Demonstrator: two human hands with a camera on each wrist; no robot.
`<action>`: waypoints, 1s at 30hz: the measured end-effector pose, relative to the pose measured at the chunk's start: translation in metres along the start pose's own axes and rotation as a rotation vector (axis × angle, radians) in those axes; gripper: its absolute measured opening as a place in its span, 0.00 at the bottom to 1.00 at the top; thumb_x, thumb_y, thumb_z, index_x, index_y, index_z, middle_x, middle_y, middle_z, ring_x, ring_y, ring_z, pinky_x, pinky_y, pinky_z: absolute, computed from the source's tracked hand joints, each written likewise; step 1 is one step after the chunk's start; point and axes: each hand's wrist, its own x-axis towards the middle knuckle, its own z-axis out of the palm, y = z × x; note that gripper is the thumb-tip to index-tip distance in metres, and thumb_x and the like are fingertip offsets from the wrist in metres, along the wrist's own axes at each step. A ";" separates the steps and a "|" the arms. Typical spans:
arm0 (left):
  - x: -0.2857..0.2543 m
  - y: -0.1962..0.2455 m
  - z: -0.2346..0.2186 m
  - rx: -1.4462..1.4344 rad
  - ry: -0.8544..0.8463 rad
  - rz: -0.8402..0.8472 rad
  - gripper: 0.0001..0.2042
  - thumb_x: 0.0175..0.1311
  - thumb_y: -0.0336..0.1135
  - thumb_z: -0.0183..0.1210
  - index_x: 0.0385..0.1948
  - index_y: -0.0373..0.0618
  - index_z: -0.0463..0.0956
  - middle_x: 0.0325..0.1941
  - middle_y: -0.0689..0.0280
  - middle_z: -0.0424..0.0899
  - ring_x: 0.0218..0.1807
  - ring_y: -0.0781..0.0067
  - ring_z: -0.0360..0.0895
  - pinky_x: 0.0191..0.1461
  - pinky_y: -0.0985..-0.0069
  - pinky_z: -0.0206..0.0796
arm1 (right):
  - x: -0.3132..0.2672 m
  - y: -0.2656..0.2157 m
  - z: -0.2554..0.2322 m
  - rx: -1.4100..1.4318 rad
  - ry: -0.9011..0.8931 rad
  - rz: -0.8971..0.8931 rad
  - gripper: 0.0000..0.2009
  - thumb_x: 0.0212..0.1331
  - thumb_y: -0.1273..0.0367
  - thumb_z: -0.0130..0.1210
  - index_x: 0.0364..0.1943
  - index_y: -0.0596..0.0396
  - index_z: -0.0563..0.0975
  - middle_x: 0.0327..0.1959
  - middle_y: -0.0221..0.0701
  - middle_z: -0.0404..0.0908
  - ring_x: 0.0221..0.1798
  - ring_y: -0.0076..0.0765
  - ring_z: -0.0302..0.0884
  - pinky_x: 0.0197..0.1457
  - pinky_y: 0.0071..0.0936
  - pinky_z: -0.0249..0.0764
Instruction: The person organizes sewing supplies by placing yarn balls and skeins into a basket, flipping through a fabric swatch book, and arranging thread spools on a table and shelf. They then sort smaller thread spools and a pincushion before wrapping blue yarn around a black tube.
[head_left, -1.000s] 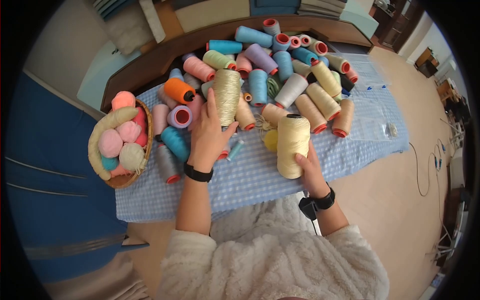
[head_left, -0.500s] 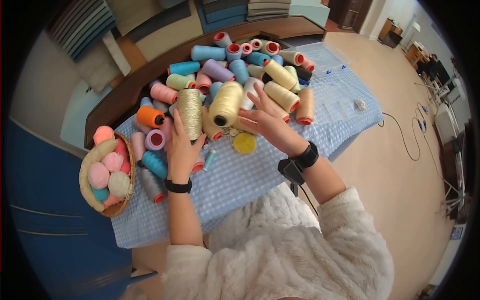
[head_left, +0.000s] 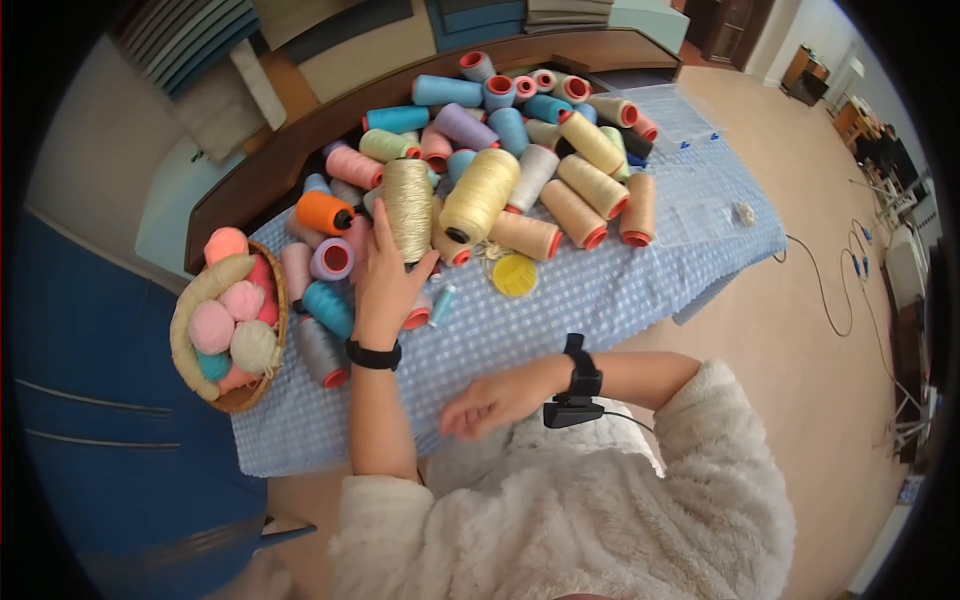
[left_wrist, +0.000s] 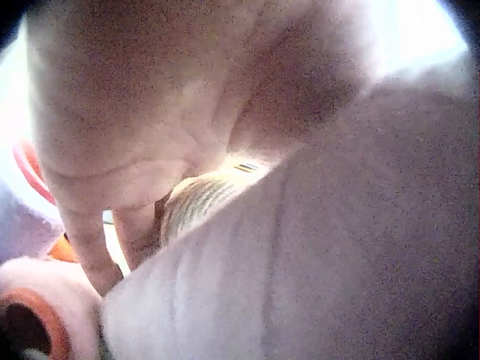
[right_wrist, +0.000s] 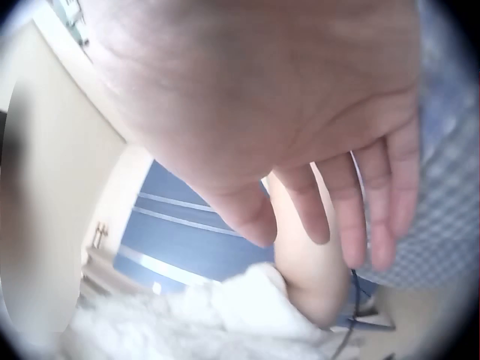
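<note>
In the head view, a gold cone of thread [head_left: 408, 210] stands among the spools. My left hand [head_left: 385, 290] lies against its lower left side, the index finger stretched up along it and the thumb spread to the right below its base. The left wrist view shows that hand's fingers [left_wrist: 90, 240] straight, with a large pale spool [left_wrist: 247, 285] filling the foreground. A pale yellow cone [head_left: 480, 195] leans on the pile just right of the gold one. My right hand [head_left: 500, 400] hovers at the table's front edge, holding nothing; its fingers hang loosely extended in the right wrist view.
Many coloured spools, such as an orange spool [head_left: 322, 213], crowd the back of the checked tablecloth [head_left: 480, 340]. A wicker basket [head_left: 245, 402] of yarn balls stands at the left. A yellow disc [head_left: 515, 275] lies in front, and clear plastic bags [head_left: 690, 215] at the right.
My right hand has set the pale yellow cone on the pile beside the gold one, let it go and drawn back toward my body. The left hand has stayed at the gold cone.
</note>
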 end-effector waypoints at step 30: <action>0.001 0.039 -0.019 -0.236 0.066 0.079 0.33 0.55 0.34 0.69 0.65 0.47 0.65 0.60 0.50 0.71 0.58 0.45 0.74 0.61 0.58 0.69 | -0.021 -0.038 -0.157 -0.895 1.159 -0.134 0.23 0.65 0.65 0.55 0.65 0.48 0.73 0.69 0.35 0.72 0.76 0.47 0.61 0.81 0.56 0.42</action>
